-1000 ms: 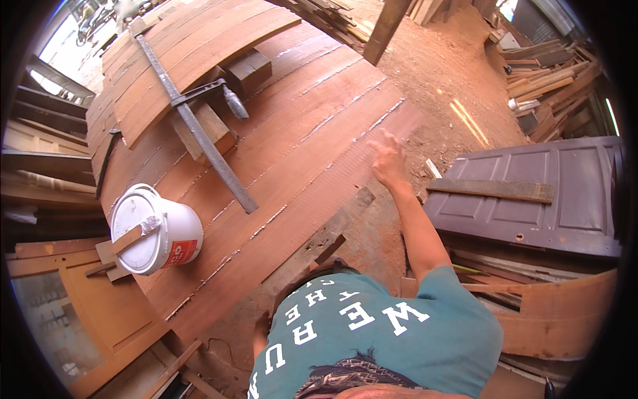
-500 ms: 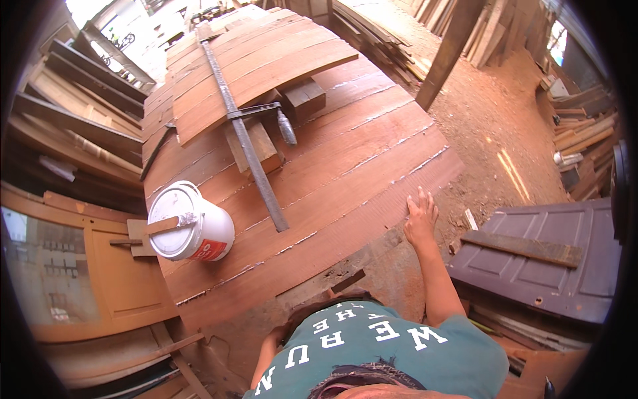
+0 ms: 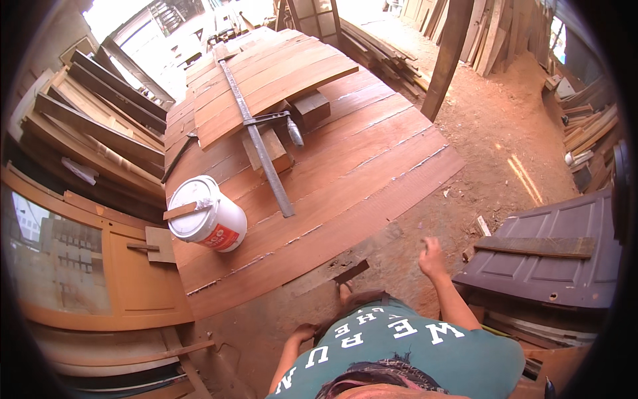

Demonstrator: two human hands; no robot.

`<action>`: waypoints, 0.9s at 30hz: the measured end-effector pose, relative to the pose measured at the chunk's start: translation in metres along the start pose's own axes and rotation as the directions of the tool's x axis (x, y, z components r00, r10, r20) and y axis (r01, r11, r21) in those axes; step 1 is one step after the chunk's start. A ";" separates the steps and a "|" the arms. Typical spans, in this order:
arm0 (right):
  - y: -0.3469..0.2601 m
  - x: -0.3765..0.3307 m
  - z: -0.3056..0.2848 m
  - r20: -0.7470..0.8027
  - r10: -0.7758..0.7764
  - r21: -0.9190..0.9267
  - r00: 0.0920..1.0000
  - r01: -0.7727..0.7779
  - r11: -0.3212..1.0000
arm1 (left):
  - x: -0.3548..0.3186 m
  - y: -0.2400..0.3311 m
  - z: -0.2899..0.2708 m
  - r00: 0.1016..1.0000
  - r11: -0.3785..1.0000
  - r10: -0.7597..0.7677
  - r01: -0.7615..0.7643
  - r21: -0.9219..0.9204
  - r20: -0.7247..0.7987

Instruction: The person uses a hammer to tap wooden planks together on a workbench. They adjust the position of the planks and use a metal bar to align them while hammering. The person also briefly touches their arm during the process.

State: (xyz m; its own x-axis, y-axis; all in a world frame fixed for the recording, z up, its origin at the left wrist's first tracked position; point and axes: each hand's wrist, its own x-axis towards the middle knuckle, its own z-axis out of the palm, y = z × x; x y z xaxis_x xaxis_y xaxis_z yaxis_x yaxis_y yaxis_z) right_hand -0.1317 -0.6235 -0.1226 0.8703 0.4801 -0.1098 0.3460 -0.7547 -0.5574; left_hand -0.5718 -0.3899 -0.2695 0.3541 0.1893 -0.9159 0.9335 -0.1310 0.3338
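My right hand [image 3: 432, 259] is in the air off the near right edge of a wide panel of reddish boards [image 3: 372, 193]; its fingers are loosely bent and apart, with nothing visible in them. Low beside my body hangs my left hand [image 3: 306, 332], its fingers too unclear to read. Whitish glue lines run along the board joints. A white lidded bucket [image 3: 229, 223] stands at the panel's near left, a flat wooden stick [image 3: 179, 211] across its lid. Farther back, a long bar clamp [image 3: 267, 166] lies over a smaller board panel [image 3: 266, 93] raised on wooden blocks [image 3: 274, 151].
A thin dark tool [image 3: 178, 158] lies at the panel's left edge. Purple-brown panelled door [image 3: 558, 223] and stacked timber flank the right; a yellow-brown glazed door [image 3: 143, 286] stands left. A wooden post [image 3: 452, 60] rises beyond the panel's right side.
My right hand has lifted off the panel's near right corner and drawn back toward my body. The view has shifted, so the panel and bucket appear farther right.
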 end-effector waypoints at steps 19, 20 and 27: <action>0.277 -0.003 0.083 0.651 -0.059 0.069 0.757 0.019 0.997 | 0.001 0.076 0.168 0.988 0.726 -0.096 0.155 -0.670 0.125; 0.310 0.006 0.076 0.629 0.022 0.082 0.777 -0.094 0.992 | 0.010 0.096 0.170 0.983 0.691 -0.112 0.180 -0.700 0.143; 0.514 -0.007 -0.052 0.508 0.607 0.308 0.611 -0.787 0.535 | 0.124 0.249 0.214 0.995 0.963 -0.079 0.061 -0.262 -0.058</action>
State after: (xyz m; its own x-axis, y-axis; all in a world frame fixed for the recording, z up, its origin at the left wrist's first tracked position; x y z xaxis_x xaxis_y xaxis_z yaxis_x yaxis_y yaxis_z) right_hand 0.0582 -1.0377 -0.3653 0.5641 0.0626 -0.8233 -0.6073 -0.6441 -0.4651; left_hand -0.3074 -0.6076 -0.3479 0.2817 0.2550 -0.9250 0.9357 0.1401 0.3236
